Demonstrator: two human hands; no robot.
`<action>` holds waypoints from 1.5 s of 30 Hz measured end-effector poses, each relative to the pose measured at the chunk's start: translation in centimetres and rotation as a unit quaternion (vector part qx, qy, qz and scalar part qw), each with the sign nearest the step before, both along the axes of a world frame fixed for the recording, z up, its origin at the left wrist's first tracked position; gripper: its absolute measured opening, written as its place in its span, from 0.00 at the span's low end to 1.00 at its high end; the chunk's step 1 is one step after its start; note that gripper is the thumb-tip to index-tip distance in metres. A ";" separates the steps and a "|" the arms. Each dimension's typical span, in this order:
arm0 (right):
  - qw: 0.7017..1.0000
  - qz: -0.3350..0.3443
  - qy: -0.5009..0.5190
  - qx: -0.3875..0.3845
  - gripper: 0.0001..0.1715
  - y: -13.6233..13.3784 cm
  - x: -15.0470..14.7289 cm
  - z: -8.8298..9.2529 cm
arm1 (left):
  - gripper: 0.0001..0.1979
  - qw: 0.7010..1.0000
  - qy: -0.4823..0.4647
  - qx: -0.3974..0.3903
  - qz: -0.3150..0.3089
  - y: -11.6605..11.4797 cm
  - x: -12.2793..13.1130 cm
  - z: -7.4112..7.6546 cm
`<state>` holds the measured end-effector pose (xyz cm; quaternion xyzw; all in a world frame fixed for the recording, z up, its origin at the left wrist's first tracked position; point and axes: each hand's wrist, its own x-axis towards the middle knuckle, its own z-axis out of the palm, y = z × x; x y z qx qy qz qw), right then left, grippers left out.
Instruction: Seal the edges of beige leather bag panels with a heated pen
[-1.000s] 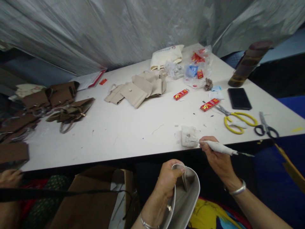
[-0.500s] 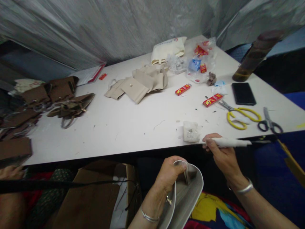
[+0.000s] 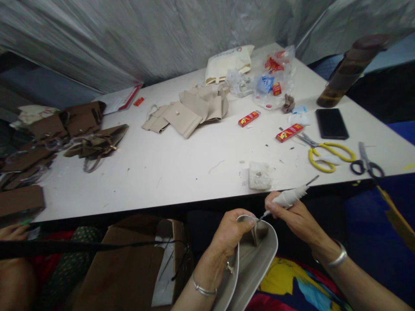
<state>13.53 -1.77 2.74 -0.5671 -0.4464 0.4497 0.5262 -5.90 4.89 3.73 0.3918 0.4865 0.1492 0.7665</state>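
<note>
My left hand (image 3: 231, 233) is closed on the upper edge of a light grey-beige handbag (image 3: 259, 268), held tilted with its mouth open below the table edge. A small metal fitting shows on its side near my wrist. In my right hand (image 3: 293, 216) is a slim pointed tool with a white wrapped handle (image 3: 288, 198); a metal rod sticks out of its back end. Its thin tip is at the bag's top edge, right beside my left fingertips; whether it touches is hard to tell. A small whitish block (image 3: 260, 176) with a grey spot lies just beyond, on the table.
Yellow-handled scissors (image 3: 330, 156), black-handled scissors (image 3: 366, 166), a phone (image 3: 332, 124) and a dark bottle (image 3: 343, 75) stand or lie at right. Beige bag pieces (image 3: 184, 119) lie mid-table, brown bags (image 3: 81, 121) left. Below is a cardboard box (image 3: 119, 268); another person's hand (image 3: 14, 233) is far left.
My right hand has brought the tool from beside the whitish block down and left to the bag's edge, tilting its back end upward. My left hand and the bag stay nearly still.
</note>
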 end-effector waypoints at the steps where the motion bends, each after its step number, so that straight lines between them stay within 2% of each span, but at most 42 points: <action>1: 1.000 0.003 -0.002 -0.001 0.22 0.1 -0.1 0.1 | 0.18 1.000 0.002 0.000 0.001 0.0 0.0 0.0; 8: 0.999 0.008 -0.033 -0.002 0.20 0.1 -0.6 0.3 | 0.15 0.999 0.015 0.015 0.033 -0.8 0.3 -0.7; 15: 0.995 -0.071 -0.058 -0.033 0.20 -0.2 -1.8 -1.0 | 0.07 0.996 0.037 0.072 0.031 -1.4 1.2 -0.8; 17: 0.994 -0.082 -0.066 -0.014 0.19 -0.5 -1.9 -0.9 | 0.05 0.996 0.041 0.079 0.028 -1.6 1.3 -0.7; 19: 0.995 -0.042 -0.087 0.029 0.16 -1.0 -1.5 -0.5 | 0.05 0.996 0.036 0.076 0.025 -1.7 1.2 -0.7; 23: 0.968 0.127 -0.171 0.133 0.14 -2.1 0.5 1.0 | 0.04 0.997 0.026 0.073 0.009 -2.1 0.9 -1.0; 25: 0.956 0.157 -0.189 0.162 0.14 -2.6 1.3 1.8 | 0.04 0.996 0.025 0.088 -0.002 -2.2 0.9 -1.1; 27: 0.963 0.132 -0.175 0.157 0.16 -3.0 1.8 2.4 | 0.04 0.994 0.030 0.109 -0.007 -2.3 0.9 -1.3; 29: 0.979 0.076 -0.142 0.129 0.15 -3.4 1.7 2.4 | 0.04 0.992 0.034 0.123 -0.009 -2.4 0.9 -1.3; 31: 0.992 0.024 -0.089 0.088 0.11 -3.9 1.1 1.9 | 0.04 0.990 0.036 0.136 -0.013 -2.4 0.8 -1.1; 34: 0.999 0.003 -0.020 0.026 0.21 -4.7 -0.4 0.3 | 0.03 0.983 0.048 0.176 -0.023 -2.6 0.7 -0.8; 38: 0.999 -0.029 -0.013 -0.009 0.19 -5.6 -2.2 -0.8 | 0.02 0.971 0.068 0.228 -0.036 -2.9 0.5 -0.2; 45: 0.995 -0.060 -0.067 -0.041 0.18 -5.6 -4.4 1.1 | 0.04 0.945 0.094 0.311 -0.033 -3.8 0.4 0.8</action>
